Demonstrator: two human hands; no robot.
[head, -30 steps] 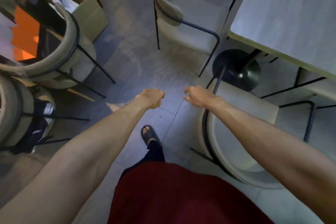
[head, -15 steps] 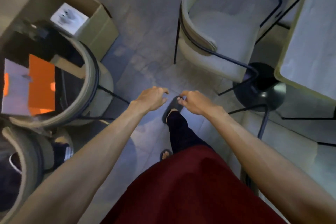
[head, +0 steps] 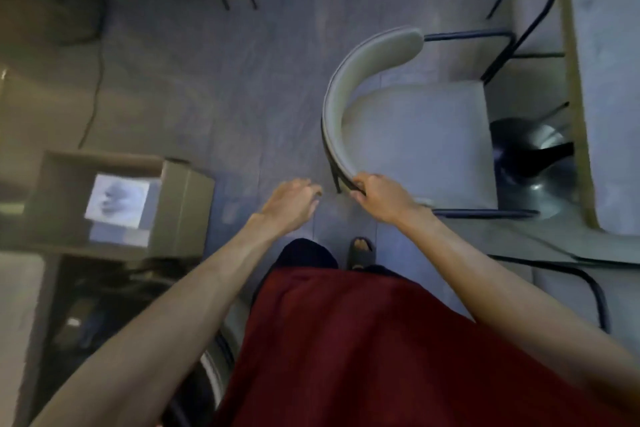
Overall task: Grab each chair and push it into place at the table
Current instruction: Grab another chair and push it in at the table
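A cream chair (head: 415, 128) with a curved backrest and black metal frame stands in front of me, its seat facing the pale table (head: 609, 87) at the right edge. My right hand (head: 381, 196) is closed on the near end of the chair's backrest. My left hand (head: 292, 203) hovers just left of the backrest with loosely curled fingers, holding nothing. The table's black round base (head: 530, 149) shows between the seat and the tabletop.
An open cardboard box (head: 114, 198) sits on the floor at the left. Another cream chair (head: 561, 284) with a black frame is at the right, partly under the table. Part of a further chair (head: 214, 367) shows beneath my left arm. Grey floor lies ahead.
I have stepped forward and turned toward the cream chair. My right hand went from free in the air to gripping the backrest; my left hand moved up beside it.
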